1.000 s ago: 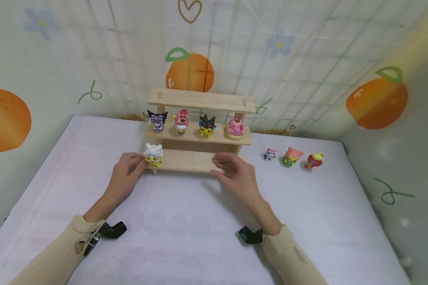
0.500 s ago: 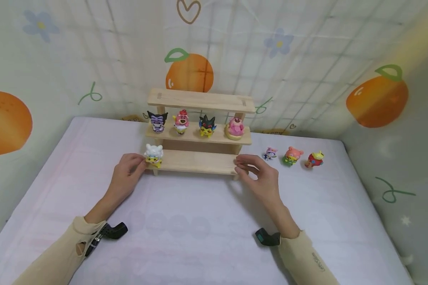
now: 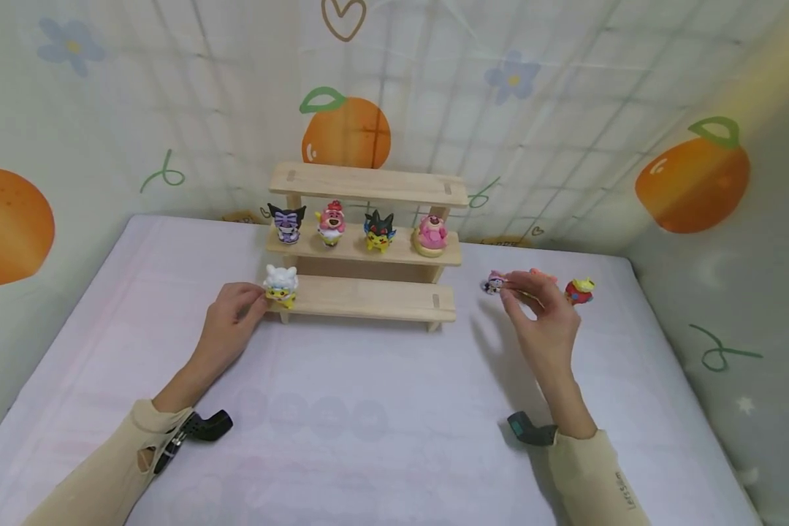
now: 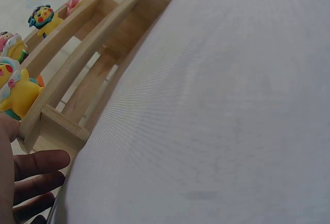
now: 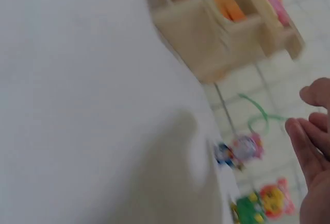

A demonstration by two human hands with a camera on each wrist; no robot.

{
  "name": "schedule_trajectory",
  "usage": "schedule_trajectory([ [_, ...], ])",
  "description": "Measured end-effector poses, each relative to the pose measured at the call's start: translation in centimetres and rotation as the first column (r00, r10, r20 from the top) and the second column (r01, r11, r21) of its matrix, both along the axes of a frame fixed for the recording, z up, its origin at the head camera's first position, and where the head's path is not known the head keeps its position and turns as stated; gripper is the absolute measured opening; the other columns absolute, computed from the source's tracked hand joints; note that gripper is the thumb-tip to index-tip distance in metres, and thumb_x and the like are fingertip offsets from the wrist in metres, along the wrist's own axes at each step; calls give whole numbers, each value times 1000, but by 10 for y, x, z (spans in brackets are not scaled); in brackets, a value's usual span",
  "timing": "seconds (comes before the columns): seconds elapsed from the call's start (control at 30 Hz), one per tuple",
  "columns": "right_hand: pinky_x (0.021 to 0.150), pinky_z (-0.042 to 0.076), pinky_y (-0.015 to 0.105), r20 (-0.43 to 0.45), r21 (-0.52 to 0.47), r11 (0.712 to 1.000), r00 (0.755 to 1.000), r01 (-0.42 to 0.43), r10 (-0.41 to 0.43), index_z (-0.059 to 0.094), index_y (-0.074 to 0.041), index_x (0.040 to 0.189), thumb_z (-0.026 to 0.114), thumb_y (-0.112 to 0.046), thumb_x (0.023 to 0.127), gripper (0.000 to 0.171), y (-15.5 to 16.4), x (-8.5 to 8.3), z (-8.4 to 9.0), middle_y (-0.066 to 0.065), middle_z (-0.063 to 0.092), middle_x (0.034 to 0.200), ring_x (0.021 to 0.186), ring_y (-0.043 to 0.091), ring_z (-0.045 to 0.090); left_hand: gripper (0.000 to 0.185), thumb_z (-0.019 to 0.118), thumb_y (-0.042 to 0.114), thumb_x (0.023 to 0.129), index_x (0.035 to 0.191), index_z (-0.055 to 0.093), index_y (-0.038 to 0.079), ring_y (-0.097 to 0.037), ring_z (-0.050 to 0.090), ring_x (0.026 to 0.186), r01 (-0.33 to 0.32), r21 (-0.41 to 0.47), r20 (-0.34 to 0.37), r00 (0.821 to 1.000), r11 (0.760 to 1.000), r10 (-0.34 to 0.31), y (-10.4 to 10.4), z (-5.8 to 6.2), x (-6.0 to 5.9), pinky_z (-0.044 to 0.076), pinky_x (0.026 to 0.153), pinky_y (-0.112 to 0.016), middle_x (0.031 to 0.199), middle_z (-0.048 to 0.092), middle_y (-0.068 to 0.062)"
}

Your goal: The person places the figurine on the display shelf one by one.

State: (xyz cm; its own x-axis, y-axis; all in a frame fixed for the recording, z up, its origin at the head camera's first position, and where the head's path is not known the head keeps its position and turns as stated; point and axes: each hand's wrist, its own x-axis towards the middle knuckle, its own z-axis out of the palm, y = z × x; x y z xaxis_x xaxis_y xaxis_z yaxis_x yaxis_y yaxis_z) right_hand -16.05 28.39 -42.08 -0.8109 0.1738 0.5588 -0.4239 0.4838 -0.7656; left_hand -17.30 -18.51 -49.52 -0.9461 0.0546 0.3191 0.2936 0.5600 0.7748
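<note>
We've got the wooden shelf point(image 3: 368, 241) in the middle of the white bed point(image 3: 368, 424). Our left hand point(image 3: 226, 332) sits at its lower-left corner, fingertips pinching the white-and-yellow figure point(image 3: 281, 285) standing on the bottom step. Our right hand point(image 3: 540, 321) is out to the right, fingers loose and holding nothing, tips just beside the small pink-and-blue figure point(image 3: 494, 283) on the bed. That figure lies just left of the fingertips, upright, well apart from the left hand.

small print runs along the right sleeve cuff point(image 3: 616, 491), too small and blurred to read; no other readable text, labels or numbers in any view.
</note>
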Motion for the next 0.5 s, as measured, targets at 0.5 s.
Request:
schedule_trajectory([
  [0.5, 102, 54, 21, 108, -119, 884, 891, 451, -440, 70, -4, 129, 80, -13, 93, 38, 75, 2, 16, 15, 72, 124, 110, 18, 68, 25, 61, 13, 105, 108, 76, -7, -37, 56, 124, -7, 2, 14, 1000, 1000, 7, 0, 1, 0, 41, 106, -55, 121, 68, -20],
])
